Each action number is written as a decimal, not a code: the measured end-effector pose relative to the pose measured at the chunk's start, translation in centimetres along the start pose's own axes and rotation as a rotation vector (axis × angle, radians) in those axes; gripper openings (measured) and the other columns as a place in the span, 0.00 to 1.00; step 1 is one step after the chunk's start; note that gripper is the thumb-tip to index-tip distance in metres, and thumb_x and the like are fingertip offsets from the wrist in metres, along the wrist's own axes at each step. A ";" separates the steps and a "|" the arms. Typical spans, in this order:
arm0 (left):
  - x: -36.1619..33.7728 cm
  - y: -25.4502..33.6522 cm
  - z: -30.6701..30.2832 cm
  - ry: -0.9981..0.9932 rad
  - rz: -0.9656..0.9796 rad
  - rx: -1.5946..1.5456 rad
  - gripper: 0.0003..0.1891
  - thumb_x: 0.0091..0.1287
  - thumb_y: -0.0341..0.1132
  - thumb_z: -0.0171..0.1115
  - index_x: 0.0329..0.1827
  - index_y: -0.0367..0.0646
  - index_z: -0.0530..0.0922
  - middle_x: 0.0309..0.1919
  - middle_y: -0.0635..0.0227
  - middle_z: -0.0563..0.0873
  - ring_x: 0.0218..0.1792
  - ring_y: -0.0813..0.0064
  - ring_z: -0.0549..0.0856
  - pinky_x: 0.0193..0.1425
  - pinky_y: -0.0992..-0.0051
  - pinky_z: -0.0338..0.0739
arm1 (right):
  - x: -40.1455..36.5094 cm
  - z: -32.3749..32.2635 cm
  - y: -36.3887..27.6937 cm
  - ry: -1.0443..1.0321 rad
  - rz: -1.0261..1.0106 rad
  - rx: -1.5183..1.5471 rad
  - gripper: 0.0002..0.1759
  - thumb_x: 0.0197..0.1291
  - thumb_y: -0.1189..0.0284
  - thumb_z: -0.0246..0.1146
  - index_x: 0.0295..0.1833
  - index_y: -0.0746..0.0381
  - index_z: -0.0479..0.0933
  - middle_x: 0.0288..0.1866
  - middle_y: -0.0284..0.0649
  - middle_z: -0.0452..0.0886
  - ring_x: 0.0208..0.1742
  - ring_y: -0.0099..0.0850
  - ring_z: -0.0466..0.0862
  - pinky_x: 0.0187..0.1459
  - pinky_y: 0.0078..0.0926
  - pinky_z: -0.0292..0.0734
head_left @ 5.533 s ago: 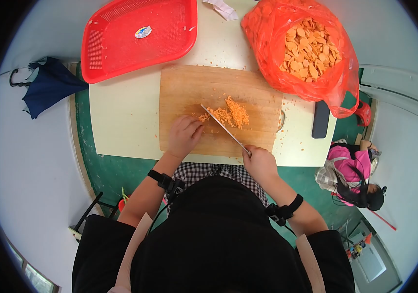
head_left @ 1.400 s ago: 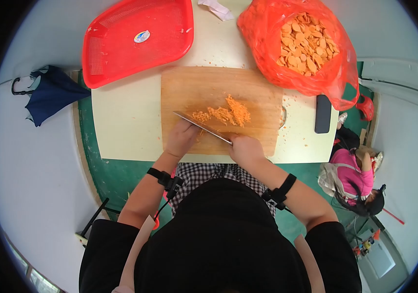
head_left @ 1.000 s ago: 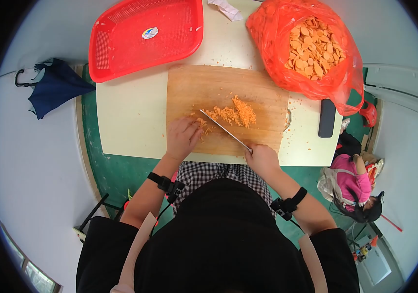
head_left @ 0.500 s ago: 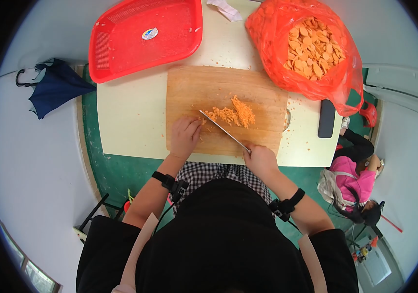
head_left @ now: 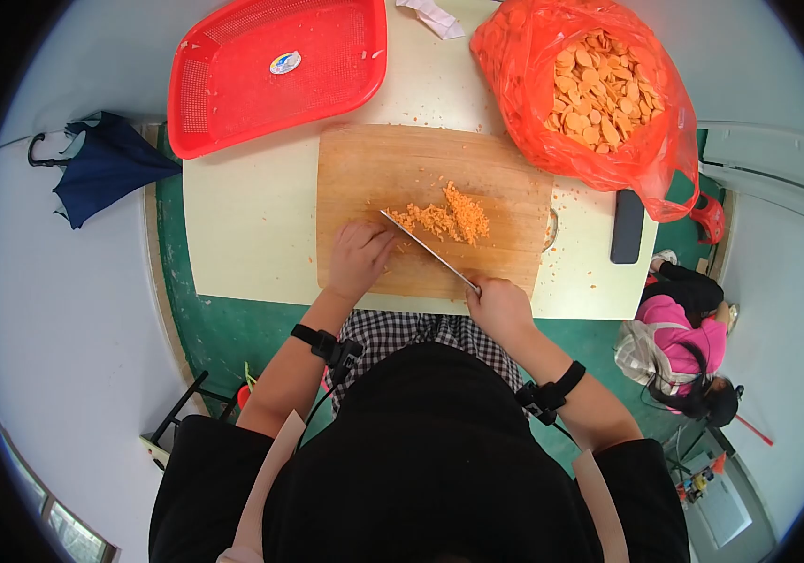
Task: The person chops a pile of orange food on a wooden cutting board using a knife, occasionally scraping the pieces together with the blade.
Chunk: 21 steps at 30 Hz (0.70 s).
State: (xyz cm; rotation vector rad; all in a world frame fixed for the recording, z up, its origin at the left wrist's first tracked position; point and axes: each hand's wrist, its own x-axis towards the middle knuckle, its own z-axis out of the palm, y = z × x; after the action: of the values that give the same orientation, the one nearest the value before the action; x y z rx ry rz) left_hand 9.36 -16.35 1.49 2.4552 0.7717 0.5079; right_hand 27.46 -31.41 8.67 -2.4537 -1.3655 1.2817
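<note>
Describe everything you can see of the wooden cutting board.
The cutting board is a light brown wooden rectangle with rounded corners, lying flat on the pale table, long side toward the person. A small heap of finely chopped orange pieces sits near its middle. The left hand rests on its near part, fingers curled, and the knife held by the right hand slants across it. The red bag meets its far right corner.

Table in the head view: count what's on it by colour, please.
Red: 2, plastic basket, plastic bag.
Orange: 2, carrot slices, chopped carrot pile.
Wood brown: 1, cutting board.
Silver: 1, knife.
Black: 1, flat slab.
White: 1, crumpled paper.
Total: 8.
</note>
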 end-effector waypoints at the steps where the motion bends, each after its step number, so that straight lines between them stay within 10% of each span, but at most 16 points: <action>1: 0.0 0.0 -0.3 0.000 0.000 0.000 0.08 0.49 0.29 0.65 0.32 0.41 0.79 0.35 0.65 0.80 0.41 0.64 0.79 0.48 0.66 0.71 | 0.0 0.0 0.0 0.000 0.003 -0.001 0.11 0.54 0.68 0.54 0.33 0.64 0.77 0.26 0.51 0.79 0.30 0.46 0.81 0.36 0.41 0.77; 21: -1.5 -0.5 0.0 -0.085 -0.088 -0.046 0.21 0.46 0.35 0.68 0.45 0.42 0.76 0.42 0.61 0.77 0.44 0.61 0.76 0.49 0.65 0.70 | -0.3 -0.1 -0.5 0.005 0.015 -0.011 0.11 0.55 0.67 0.54 0.34 0.64 0.77 0.26 0.51 0.80 0.30 0.45 0.81 0.36 0.41 0.77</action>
State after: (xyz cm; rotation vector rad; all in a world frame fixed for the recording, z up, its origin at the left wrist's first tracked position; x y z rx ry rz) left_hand 7.99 -16.92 0.93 2.3725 0.8202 0.3821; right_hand 27.13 -31.26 9.12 -2.4771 -1.3590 1.2736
